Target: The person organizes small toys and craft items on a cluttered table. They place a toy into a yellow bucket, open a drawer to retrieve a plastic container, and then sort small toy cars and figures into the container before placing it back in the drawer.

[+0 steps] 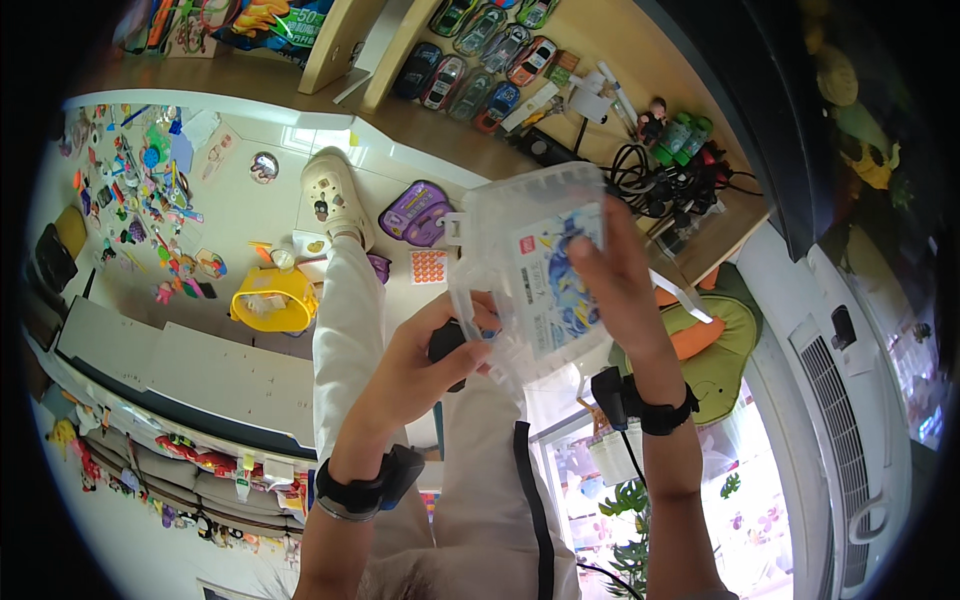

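A clear plastic case [487, 195] with a hinged lid or flap and a blue-and-yellow printed label [551, 289] is held up before me. My right hand [626, 277] grips its right side, the thumb over the label. My left hand [431, 360] pinches the case's lower left edge and also has a dark rounded object [448, 352] in its palm, partly hidden. Whether anything lies inside the case I cannot tell. Both wrists wear black straps with small devices. Toy cars [472, 94] stand in rows on the wooden shelf beyond the case.
Black cables [652, 180] and green binoculars [681, 139] lie on the shelf. On the tiled floor are a yellow bucket [274, 300], a purple plastic item [418, 214], an orange sticker sheet [429, 267] and many scattered small toys [150, 187]. A green cushion [731, 352] is at right.
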Demonstrator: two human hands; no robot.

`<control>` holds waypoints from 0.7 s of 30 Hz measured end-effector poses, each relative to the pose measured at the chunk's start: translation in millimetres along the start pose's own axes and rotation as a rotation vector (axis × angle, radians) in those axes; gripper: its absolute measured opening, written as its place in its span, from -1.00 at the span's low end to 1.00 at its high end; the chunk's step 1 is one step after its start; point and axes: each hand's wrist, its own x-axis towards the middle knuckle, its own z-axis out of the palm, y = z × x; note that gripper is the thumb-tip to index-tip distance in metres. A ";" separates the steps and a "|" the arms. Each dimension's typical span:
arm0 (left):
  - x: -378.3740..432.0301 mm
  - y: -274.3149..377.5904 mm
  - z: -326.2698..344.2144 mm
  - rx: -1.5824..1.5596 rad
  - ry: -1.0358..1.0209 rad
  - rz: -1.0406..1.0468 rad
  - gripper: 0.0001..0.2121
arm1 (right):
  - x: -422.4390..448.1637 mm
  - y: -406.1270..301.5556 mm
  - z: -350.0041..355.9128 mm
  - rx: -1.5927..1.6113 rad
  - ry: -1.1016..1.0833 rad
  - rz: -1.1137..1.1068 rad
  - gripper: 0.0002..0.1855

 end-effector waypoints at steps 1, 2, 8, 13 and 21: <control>0.1 -0.7 1.1 -0.028 0.014 0.017 -0.75 | -3.8 0.4 -9.7 -0.028 0.019 -0.044 -0.53; 0.1 -0.7 2.5 -0.057 0.029 0.034 -0.70 | -4.1 2.0 -26.7 -0.106 0.094 -0.091 -0.54; 12.3 -10.2 -10.2 -0.129 0.006 0.088 -0.59 | 12.3 43.7 -160.9 0.121 0.552 0.028 -0.60; 37.5 -17.1 -21.7 -0.176 -0.013 0.157 -0.60 | 25.2 71.5 -209.8 0.095 0.623 0.171 -0.59; 47.5 -24.7 -20.0 -0.114 0.021 0.266 -0.58 | 22.8 42.2 -125.6 -0.768 0.695 -0.363 -0.79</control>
